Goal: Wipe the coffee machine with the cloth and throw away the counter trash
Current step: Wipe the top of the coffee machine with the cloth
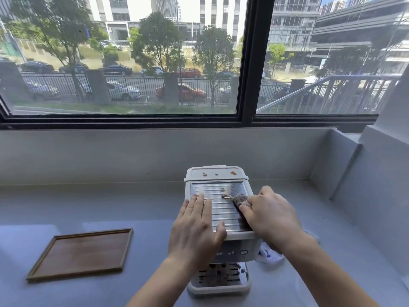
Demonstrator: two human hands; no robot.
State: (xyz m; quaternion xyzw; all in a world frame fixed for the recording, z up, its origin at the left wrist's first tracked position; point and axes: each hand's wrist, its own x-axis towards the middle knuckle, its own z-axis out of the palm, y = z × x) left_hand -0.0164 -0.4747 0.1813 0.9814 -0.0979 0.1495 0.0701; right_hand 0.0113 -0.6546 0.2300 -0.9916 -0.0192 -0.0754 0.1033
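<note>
A small white coffee machine [218,178] stands on the grey counter, seen from above, with a ribbed metal top plate and a few brown stains near its back edge. My left hand [195,227] lies flat on the left side of the top, fingers straight. My right hand [271,214] grips a dark grey cloth [240,200] and presses it onto the right side of the ribbed plate. A crumpled white wrapper with blue print [269,255] lies on the counter just right of the machine, partly hidden under my right forearm.
An empty wooden tray [81,253] lies on the counter [110,204] to the left. A low white wall runs behind the machine below a large window. A stepped white ledge [374,185] bounds the counter on the right.
</note>
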